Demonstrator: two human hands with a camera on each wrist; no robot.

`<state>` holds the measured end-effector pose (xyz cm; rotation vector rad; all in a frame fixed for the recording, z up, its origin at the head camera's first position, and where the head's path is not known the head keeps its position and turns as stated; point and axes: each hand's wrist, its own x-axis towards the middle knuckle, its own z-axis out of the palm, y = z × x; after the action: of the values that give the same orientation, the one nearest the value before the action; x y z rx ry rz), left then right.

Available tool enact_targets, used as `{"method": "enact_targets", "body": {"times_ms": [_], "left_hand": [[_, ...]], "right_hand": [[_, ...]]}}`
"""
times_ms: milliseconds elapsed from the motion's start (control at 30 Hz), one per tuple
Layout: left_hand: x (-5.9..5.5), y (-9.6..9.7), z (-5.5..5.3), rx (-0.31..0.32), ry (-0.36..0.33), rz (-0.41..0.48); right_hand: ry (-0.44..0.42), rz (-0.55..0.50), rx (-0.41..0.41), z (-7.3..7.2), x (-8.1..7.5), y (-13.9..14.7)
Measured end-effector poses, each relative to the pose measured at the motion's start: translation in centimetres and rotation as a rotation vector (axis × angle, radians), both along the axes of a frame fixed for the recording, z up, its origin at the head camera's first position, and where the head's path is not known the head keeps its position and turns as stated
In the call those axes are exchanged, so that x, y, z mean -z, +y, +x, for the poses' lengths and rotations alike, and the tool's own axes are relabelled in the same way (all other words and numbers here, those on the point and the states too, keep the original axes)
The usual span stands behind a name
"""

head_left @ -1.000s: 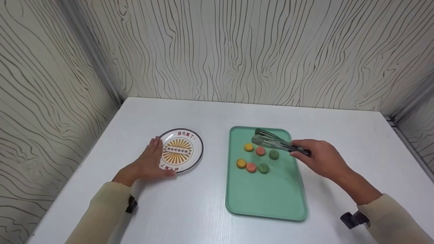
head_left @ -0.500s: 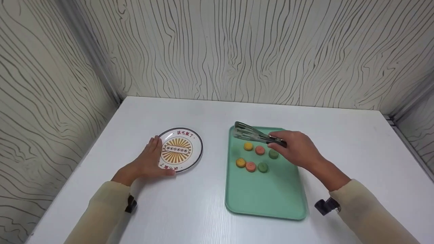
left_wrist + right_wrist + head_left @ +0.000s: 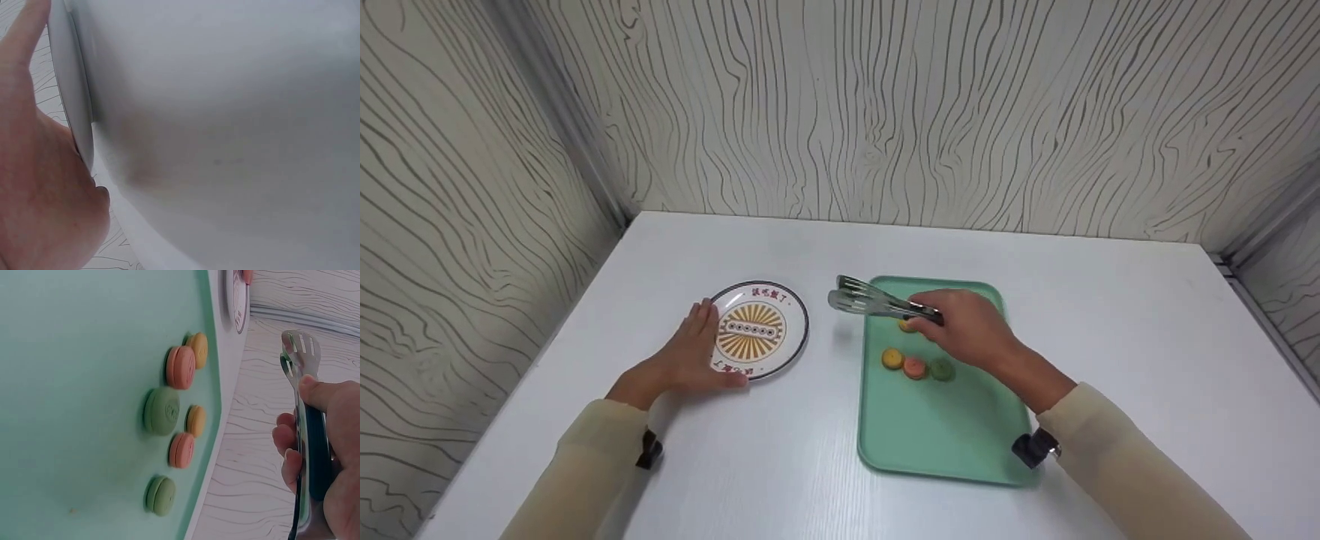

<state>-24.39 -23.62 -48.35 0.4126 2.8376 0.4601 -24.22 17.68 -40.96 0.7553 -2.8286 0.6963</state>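
Note:
My left hand [image 3: 692,358] rests at the left rim of a round white plate [image 3: 795,337] with a dark edge and a yellow sunburst, thumb and fingers spread along that rim. In the left wrist view the plate [image 3: 70,84] appears edge-on beside the hand. My right hand [image 3: 971,324] grips slotted metal tongs [image 3: 870,300] with dark handles. Their tips point left, between the plate and a green tray [image 3: 945,435]. In the right wrist view a bit of green shows between the tongs' tips; I cannot tell whether it is a held piece or a reflection.
On the tray lie two rows of macarons: a yellow macaron [image 3: 892,358], a pink macaron [image 3: 914,367] and a green macaron [image 3: 942,369] in the nearer row. My right hand mostly hides the farther row in the head view. Patterned walls [image 3: 885,112] stand behind the white table [image 3: 780,465].
My right hand has carried the tongs leftward, from over the tray's far right to past its left edge. The left hand and plate have stayed in place.

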Motion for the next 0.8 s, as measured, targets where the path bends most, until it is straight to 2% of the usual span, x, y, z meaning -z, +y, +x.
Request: {"method": "enact_targets", "body": {"times_ms": [467,633,800], "left_hand": [[0.1,0.1,-0.1,0.019,0.031,-0.026],[0.1,0.1,-0.2,0.014,0.022,-0.028],[-0.1,0.0,-0.1,0.009,0.012,-0.021]], "right_hand": [[-0.004,0.040,0.007,-0.8,0.2,-5.3],[-0.028,0.057,0.037,-1.0,0.0,-6.7],[-0.016,0.053,0.040,-1.5,-0.1,-7.7]]}}
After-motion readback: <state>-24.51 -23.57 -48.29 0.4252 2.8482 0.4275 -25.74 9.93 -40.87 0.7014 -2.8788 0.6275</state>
